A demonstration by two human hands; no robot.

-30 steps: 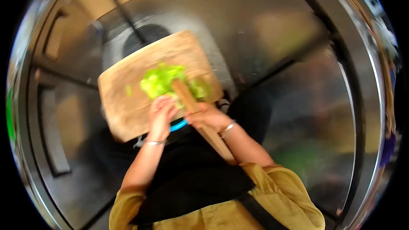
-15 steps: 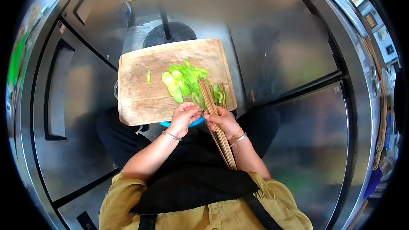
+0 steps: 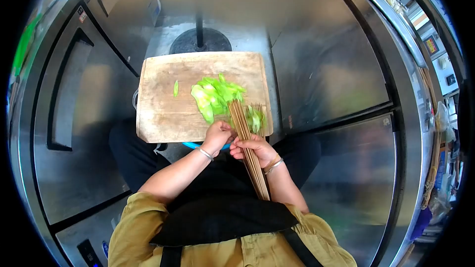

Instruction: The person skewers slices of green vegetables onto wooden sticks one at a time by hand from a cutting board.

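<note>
A pile of sliced green vegetable lies on the wooden cutting board, with one thin slice apart to its left. My right hand is wrapped round a bundle of thin wooden sticks, whose upper ends reach over the board beside the pile. Just left of the bundle, my left hand has its fingers pinched together at the board's near edge; what they hold is hidden. Right of the bundle, more green slices sit with sticks among them.
Part of a blue rim shows under the board's near edge. Beyond the board stands a black pole on a round base. Metal cabinet doors with dark handles flank both sides, and shelves with various goods line the far right.
The view has steadied and shifted since the blurred earliest frame. My left hand has turned inward and its fingers have drawn closer to the sticks. My right hand keeps its hold on the bundle.
</note>
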